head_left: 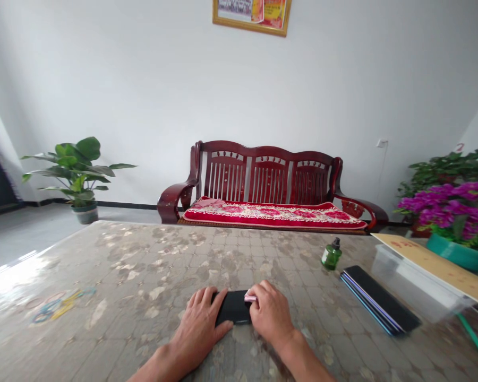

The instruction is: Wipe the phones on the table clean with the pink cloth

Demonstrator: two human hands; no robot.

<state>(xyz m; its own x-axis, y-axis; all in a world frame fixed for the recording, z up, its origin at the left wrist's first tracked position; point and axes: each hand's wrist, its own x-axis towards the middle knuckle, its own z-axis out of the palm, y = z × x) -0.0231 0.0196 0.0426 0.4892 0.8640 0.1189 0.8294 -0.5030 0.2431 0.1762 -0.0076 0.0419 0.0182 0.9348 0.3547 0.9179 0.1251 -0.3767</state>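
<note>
A black phone lies flat on the table in front of me, screen side dark. My left hand grips its left end, with the thumb along the near edge and the fingers at the far edge. In my right hand, curled fingers pinch a small folded pale pink cloth. The cloth rests on the right end of the phone. My right palm covers that corner, so part of the phone is hidden.
A green bottle with a black cap stands to the right, near a stack of phones. Beyond are a clear plastic box, tan board, green pen and potted purple flowers. Coloured bands lie left.
</note>
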